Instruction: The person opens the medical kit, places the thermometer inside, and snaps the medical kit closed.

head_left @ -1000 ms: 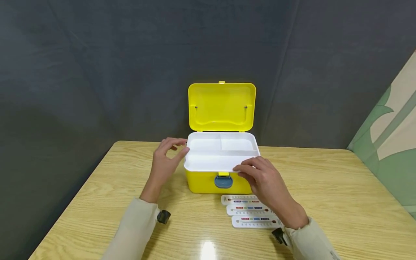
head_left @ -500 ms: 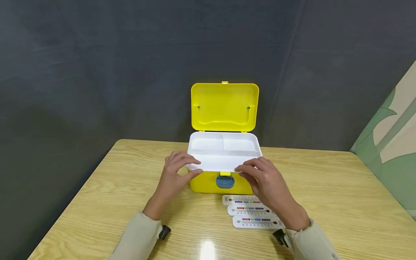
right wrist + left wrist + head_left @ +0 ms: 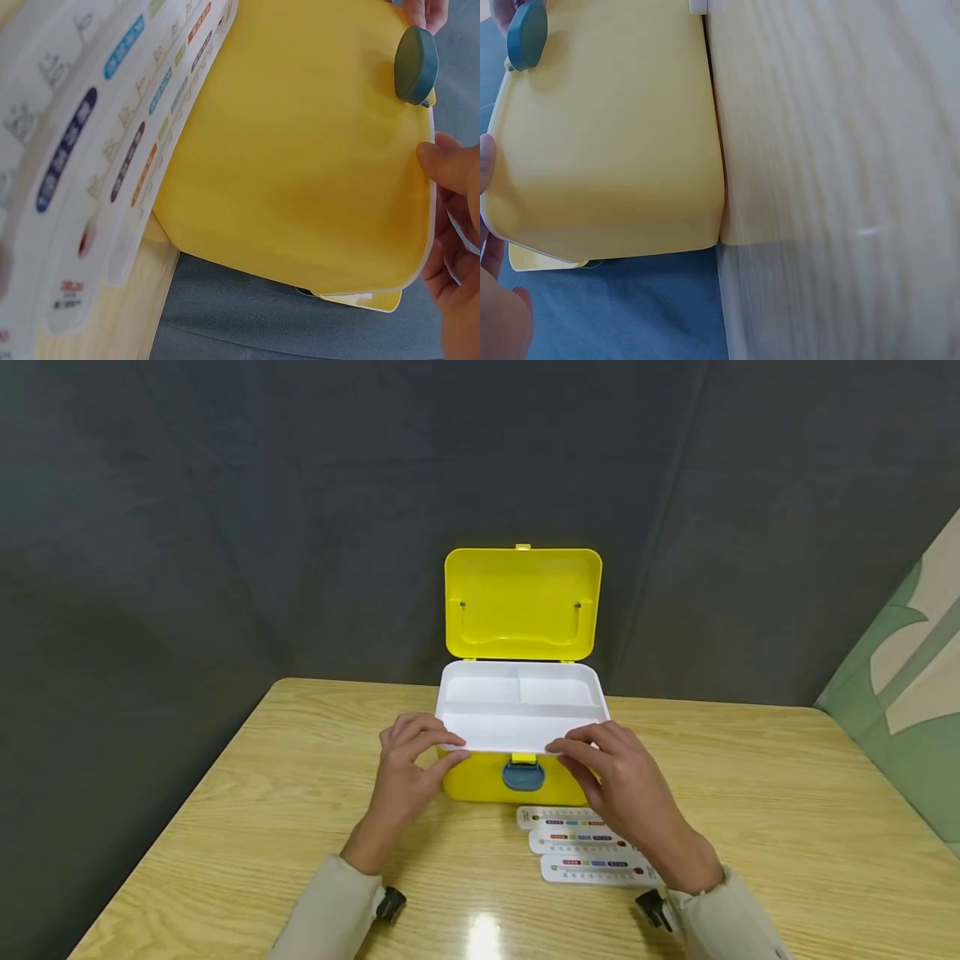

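A yellow storage box (image 3: 480,787) stands on the table with its lid (image 3: 525,597) raised at the back. In its top sits a white divided tray (image 3: 498,732), its compartments bare. My left hand (image 3: 401,781) pinches the tray's front rim near the left corner, thumb (image 3: 486,161) in front and fingers over the edge. Right of the blue-grey latch (image 3: 522,775), my right hand (image 3: 633,789) pinches the same rim, its thumb (image 3: 442,166) against the front. The box's lower inside is hidden beneath the tray.
Three white thermometer cards (image 3: 596,870) lie overlapped in front of the box, partly under my right forearm. The wooden table (image 3: 750,793) extends to both sides. A dark curtain (image 3: 300,527) hangs behind, with a green-patterned cloth (image 3: 900,710) at right.
My left hand has moved from the tray's left side to its front rim and closed its thumb and fingers there. My right hand stays at the front rim.
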`<state>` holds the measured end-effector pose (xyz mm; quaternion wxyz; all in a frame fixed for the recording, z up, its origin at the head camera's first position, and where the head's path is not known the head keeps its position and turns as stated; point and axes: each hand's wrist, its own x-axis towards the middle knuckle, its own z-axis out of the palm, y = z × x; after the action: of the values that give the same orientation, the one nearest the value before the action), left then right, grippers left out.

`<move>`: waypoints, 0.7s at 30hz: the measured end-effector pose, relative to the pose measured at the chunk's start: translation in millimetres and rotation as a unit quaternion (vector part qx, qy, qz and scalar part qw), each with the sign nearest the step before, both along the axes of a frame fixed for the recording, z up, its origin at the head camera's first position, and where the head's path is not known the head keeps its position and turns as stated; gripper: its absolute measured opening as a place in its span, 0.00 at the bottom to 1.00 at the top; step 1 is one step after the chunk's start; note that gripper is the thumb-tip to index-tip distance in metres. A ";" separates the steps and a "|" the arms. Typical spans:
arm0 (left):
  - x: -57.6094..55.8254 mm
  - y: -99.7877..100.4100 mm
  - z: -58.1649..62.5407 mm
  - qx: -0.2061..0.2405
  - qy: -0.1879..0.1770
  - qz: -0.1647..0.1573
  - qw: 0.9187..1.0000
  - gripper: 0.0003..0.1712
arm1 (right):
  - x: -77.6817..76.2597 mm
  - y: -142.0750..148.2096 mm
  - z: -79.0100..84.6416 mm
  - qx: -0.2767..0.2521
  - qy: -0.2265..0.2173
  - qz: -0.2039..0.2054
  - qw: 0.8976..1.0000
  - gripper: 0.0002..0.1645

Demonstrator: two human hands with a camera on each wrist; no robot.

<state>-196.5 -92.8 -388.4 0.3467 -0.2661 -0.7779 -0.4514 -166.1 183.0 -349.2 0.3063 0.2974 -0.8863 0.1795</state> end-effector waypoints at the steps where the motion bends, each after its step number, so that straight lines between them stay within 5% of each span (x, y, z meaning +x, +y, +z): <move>1: -0.5 -0.1 -0.4 0.000 0.000 0.000 1.000 0.11 | 0.4 0.2 0.1 0.000 -0.003 0.001 1.000 0.16; 8: -0.1 -2.1 2.2 0.003 -0.017 -0.009 1.000 0.10 | 6.5 3.8 3.3 -0.004 -0.024 0.008 1.000 0.18; 16: 1.5 -0.7 4.4 0.010 -0.020 -0.038 0.999 0.09 | 24.8 18.5 -6.2 -0.106 -0.076 -0.061 0.990 0.21; 21: 0.8 2.7 5.0 0.012 -0.022 -0.045 0.999 0.08 | 35.9 31.6 -15.6 -0.130 -0.085 -0.061 0.986 0.24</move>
<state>-195.8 -90.2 -383.4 0.3124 -0.2864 -0.7671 -0.4816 -130.2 214.7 -364.9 0.2767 0.1838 -0.8948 0.2983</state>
